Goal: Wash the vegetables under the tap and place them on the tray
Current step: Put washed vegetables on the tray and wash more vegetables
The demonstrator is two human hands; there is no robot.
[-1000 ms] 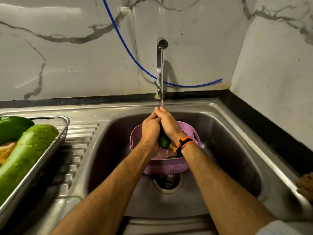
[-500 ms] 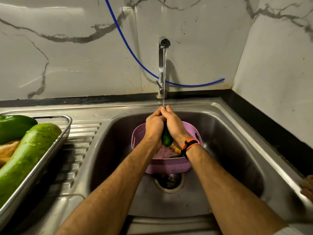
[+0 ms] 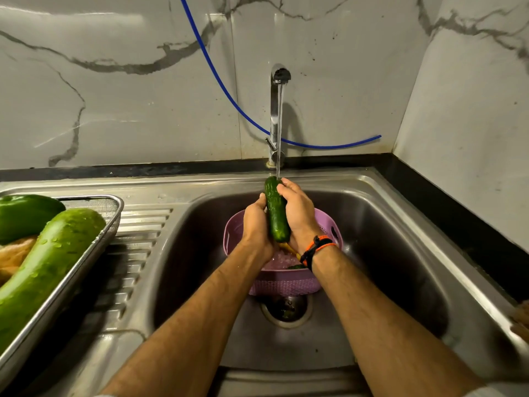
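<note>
Two hands hold one cucumber (image 3: 276,210) upright under thin water stream from tap (image 3: 277,110). Left hand (image 3: 257,224) grips lower part from left side, right hand (image 3: 297,212) wraps upper part, fingertips near top end. Cucumber is above purple basket (image 3: 286,283), which stands in sink (image 3: 400,253) over drain. Inside basket something yellow and green, partly hidden. Tray (image 3: 86,259) stands on drainboard at left, with big wet gourd (image 3: 48,270) and green pepper (image 3: 25,213) in it. Blue hose (image 3: 229,93) runs along wall.
</note>
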